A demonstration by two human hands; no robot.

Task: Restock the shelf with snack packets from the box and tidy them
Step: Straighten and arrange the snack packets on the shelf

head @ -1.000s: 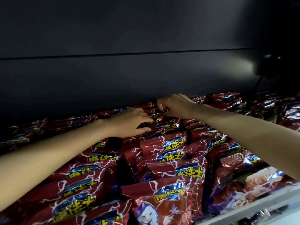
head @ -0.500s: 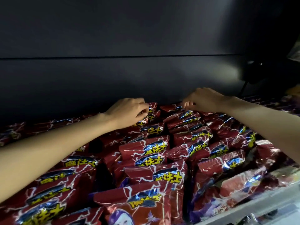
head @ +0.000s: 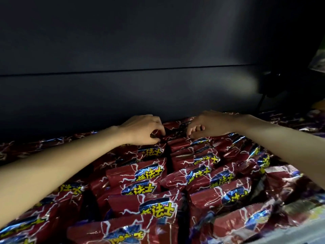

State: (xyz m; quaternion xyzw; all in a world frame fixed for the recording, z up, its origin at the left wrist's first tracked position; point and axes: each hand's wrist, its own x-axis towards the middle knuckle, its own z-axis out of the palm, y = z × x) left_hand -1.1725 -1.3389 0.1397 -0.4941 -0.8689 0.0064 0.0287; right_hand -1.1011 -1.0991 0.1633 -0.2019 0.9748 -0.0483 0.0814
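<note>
Shelf (head: 299, 231) is packed with dark red snack packets (head: 154, 206), standing in rows running front to back, yellow lettering on blue patches facing you. Rows lean slightly; a dark gap (head: 168, 155) runs between the two centre rows. Pale front lip of the shelf shows at bottom right. Behind the packets is a dark flat back panel (head: 123, 95) with one horizontal seam. A bright light patch (head: 244, 85) sits on the panel at right, next to a dark fixture (head: 274, 85) with a thin cable dropping from it. Lighting is dim overall; the far-right edge is too dark and blurred to read.

Both your forearms reach in from the lower corners toward the back of the shelf, hands near each other at the rearmost packets.

Your left hand (head: 142, 129): palm down, fingers curled, left grip pinching the top edge of a back-row packet (head: 158, 133) just left of the gap.

Your right hand (head: 209, 125): palm down, wrist raised, fingers curled downward with tips touching the top of the back packet in the right centre row (head: 179, 143). Whether that grip actually holds the packet or only rests on it, I cannot tell.

Hands are apart, the gap between rows lying below and between them.
</note>
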